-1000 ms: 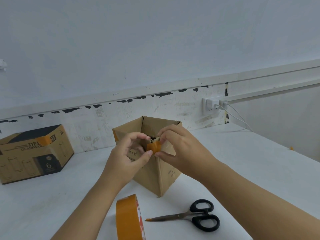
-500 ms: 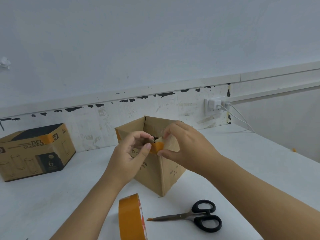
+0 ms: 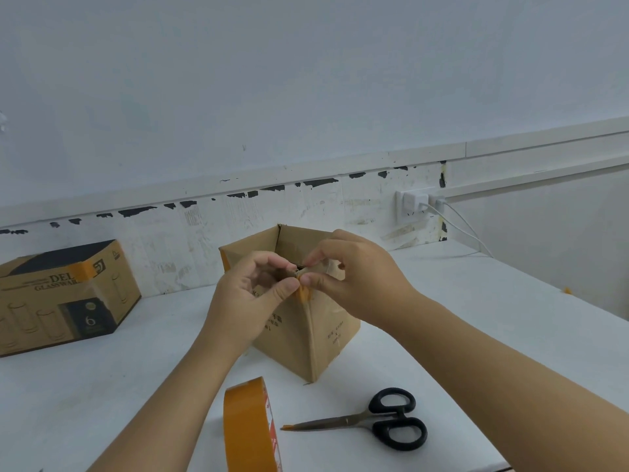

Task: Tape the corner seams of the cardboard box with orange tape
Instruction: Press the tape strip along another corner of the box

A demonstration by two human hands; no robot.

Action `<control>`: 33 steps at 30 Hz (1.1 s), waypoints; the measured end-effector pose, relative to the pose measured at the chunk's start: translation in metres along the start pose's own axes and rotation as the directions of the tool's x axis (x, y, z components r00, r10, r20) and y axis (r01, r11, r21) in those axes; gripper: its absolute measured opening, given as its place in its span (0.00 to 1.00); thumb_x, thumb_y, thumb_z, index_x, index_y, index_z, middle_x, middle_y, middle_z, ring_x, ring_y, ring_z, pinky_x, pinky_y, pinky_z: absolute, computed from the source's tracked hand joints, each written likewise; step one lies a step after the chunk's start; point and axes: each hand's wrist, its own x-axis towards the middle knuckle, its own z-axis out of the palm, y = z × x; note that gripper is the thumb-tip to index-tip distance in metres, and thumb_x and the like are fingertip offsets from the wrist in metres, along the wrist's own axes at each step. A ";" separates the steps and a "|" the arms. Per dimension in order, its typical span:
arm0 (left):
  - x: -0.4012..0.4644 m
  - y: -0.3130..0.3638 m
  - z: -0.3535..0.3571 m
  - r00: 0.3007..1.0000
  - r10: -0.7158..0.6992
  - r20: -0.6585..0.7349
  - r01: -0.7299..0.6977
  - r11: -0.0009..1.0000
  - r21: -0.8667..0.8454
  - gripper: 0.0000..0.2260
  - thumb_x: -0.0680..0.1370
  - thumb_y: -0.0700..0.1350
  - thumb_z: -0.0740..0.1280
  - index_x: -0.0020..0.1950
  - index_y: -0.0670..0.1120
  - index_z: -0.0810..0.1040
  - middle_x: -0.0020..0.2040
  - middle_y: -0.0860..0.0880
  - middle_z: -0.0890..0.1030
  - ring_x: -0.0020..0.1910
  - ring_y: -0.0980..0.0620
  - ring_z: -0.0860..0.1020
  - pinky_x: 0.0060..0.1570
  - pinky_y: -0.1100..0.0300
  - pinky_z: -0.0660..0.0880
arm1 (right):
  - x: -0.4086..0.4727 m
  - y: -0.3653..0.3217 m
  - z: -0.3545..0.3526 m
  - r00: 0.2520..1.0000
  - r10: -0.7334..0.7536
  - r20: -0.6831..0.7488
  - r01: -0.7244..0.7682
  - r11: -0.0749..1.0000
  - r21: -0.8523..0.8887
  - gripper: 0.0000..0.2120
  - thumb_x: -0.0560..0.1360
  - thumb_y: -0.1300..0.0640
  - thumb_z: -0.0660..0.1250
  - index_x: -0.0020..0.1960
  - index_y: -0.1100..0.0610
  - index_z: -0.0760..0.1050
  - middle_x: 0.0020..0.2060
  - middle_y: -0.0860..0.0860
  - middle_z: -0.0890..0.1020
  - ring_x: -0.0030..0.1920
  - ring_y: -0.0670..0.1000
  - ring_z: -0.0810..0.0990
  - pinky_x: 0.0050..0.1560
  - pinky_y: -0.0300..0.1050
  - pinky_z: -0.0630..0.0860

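Orange tape piece [image 3: 304, 294] on box [image 3: 320, 332] corner — pinched between left hand [image 3: 253, 294] and right hand [image 3: 354, 281].

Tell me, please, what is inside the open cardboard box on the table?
Only bare brown inner walls of the open cardboard box show. The left hand and right hand, pinching orange tape at its near corner, cover the opening; its bottom and contents cannot be seen.

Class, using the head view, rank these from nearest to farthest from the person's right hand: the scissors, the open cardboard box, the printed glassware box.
From the right hand:
1. Open cardboard box, touched at its near top corner.
2. Scissors, below on the table.
3. Printed glassware box, far left.
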 end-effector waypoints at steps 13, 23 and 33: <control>0.002 -0.003 0.000 0.998 -0.009 0.067 0.015 0.995 -0.100 0.06 0.72 0.50 0.70 0.48 0.59 0.79 0.47 0.50 0.82 0.47 0.48 0.80 0.49 0.58 0.78 | 0.004 0.002 -0.005 0.998 0.029 0.056 -0.034 0.996 0.080 0.08 0.70 0.44 0.72 0.46 0.46 0.82 0.39 0.39 0.76 0.46 0.41 0.75 0.44 0.38 0.73; 0.001 -0.007 0.002 0.997 0.013 0.077 -0.009 0.998 -0.055 0.08 0.74 0.45 0.69 0.50 0.57 0.79 0.47 0.51 0.82 0.46 0.48 0.78 0.47 0.57 0.78 | -0.001 0.005 0.003 1.000 0.010 0.026 -0.012 0.997 0.081 0.10 0.70 0.46 0.73 0.50 0.46 0.79 0.42 0.39 0.74 0.48 0.43 0.73 0.47 0.36 0.70; -0.005 -0.011 -0.005 0.987 0.008 0.159 -0.033 0.987 0.154 0.17 0.73 0.47 0.67 0.55 0.67 0.73 0.48 0.62 0.76 0.47 0.56 0.74 0.49 0.68 0.72 | -0.011 0.007 0.008 0.998 -0.053 0.046 0.053 0.999 0.005 0.18 0.70 0.50 0.73 0.58 0.48 0.74 0.52 0.41 0.71 0.53 0.42 0.67 0.52 0.31 0.66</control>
